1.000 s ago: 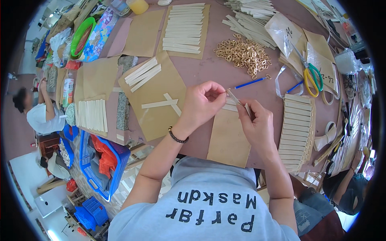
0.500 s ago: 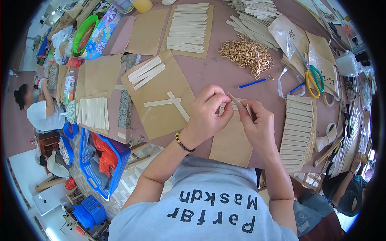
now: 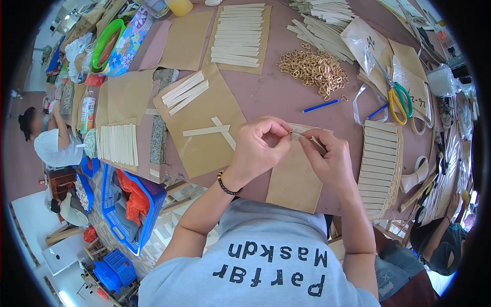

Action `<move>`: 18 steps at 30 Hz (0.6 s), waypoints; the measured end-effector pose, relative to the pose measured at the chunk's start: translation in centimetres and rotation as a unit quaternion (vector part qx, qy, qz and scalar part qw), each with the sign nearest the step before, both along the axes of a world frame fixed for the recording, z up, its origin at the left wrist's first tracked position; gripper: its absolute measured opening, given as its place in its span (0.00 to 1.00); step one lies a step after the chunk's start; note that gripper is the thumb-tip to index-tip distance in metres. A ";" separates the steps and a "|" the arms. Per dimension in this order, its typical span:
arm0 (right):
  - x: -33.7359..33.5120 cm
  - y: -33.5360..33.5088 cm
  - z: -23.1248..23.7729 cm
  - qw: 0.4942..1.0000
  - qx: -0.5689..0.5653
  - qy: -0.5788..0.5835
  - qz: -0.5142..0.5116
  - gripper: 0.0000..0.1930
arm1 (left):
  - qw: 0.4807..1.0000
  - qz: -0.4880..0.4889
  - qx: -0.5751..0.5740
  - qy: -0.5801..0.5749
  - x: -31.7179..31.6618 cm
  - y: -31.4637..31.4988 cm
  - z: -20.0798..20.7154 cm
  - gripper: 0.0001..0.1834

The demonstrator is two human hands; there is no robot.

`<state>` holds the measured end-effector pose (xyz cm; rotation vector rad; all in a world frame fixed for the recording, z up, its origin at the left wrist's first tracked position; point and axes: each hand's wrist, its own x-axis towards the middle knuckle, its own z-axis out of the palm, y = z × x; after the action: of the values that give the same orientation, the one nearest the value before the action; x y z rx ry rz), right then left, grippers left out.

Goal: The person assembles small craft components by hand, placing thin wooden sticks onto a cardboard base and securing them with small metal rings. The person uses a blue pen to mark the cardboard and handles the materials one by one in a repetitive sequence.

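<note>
My left hand point(image 3: 263, 143), with a beaded bracelet at the wrist, pinches thumb and forefinger at the end of a narrow strip point(image 3: 297, 134). From the other side, my right hand point(image 3: 327, 153) grips the same strip between thumb and fingers. Something small, perhaps a metal ring, sits at the left fingertips, too small to make out. Below both hands lies a brown paper sheet point(image 3: 294, 179) at the table's near edge. Left of them, two crossed cream strips point(image 3: 207, 131) rest on a larger brown sheet point(image 3: 192, 156). A heap of gold metal rings point(image 3: 314, 69) lies beyond my hands.
Scissors point(image 3: 396, 100) with yellow and green handles and a blue pen point(image 3: 322, 106) lie on the table point(image 3: 255, 97). A board of strips in a row point(image 3: 379, 169) is at right. A blue basket point(image 3: 130, 204) stands at lower left. Other people point(image 3: 53, 135) are nearby.
My left hand has shifted slightly, its thumb and forefinger now forming a wider loop. Both hands' fingertips have turned the strip a little lower and flatter between them.
</note>
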<state>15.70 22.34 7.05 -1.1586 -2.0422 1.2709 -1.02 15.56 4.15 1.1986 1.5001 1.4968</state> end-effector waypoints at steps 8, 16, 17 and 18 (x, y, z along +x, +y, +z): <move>0.2 0.3 0.2 0.996 -0.076 -0.016 0.044 0.10 | 0.973 -0.100 -0.103 -0.181 -1.3 -0.8 0.5 0.04; 0.2 0.5 0.1 0.990 -0.124 -0.027 0.056 0.10 | 0.953 -0.127 -0.104 -0.255 -1.4 -1.0 -0.2 0.07; 0.2 0.6 0.0 0.990 -0.126 -0.033 0.055 0.10 | 0.957 -0.132 -0.102 -0.238 -1.4 -1.0 -0.2 0.07; 0.2 0.6 0.0 0.989 -0.128 -0.040 0.055 0.10 | 0.961 -0.136 -0.100 -0.220 -1.4 -1.0 0.0 0.07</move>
<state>15.89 22.92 7.06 -1.2403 -2.0687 1.6025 -2.45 14.59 4.11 0.8421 1.1052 1.2860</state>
